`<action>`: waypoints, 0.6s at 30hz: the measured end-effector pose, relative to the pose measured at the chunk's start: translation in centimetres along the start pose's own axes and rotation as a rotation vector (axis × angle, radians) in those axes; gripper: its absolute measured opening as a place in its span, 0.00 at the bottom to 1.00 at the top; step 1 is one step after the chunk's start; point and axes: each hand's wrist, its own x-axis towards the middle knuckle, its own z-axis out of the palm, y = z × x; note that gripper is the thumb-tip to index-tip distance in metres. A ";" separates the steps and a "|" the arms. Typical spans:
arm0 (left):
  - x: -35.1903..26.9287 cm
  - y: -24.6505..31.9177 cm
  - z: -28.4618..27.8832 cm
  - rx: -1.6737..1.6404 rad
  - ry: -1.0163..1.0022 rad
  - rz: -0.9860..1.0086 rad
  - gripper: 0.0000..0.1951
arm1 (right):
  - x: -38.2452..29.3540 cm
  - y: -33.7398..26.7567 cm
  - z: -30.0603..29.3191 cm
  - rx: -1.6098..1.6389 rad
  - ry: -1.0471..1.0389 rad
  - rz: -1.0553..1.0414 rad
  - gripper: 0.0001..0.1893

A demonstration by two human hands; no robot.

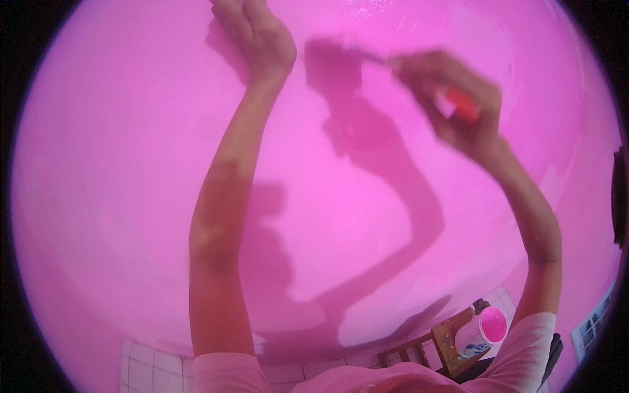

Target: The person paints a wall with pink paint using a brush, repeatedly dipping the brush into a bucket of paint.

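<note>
My left hand (268, 46) is raised to the pink wall (123, 172), and it seems to rest against it. The top edge of the picture cuts off its fingertips, and no object shows in it. In my right hand (457, 98) is a tool with a red handle (462, 104), blurred, which looks like a flat paintbrush. Its thin grey metal part (371, 56) points left at the wall, and its tip blends into the pink. Below it, the tool's broad, blocky shadow (334, 69) falls on the wall.
At lower right, a paint bucket (474, 339) with pink inside stands on a paint-spotted wooden stool or ladder top (448, 339). White tiles (152, 366) line the bottom. A blue-framed window (587, 336) and a dark object (618, 196) sit at the right rim.
</note>
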 end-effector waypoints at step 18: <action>0.2 0.4 -0.1 -0.089 0.052 -0.086 0.12 | -3.5 0.6 1.3 -0.234 -0.056 -0.160 0.19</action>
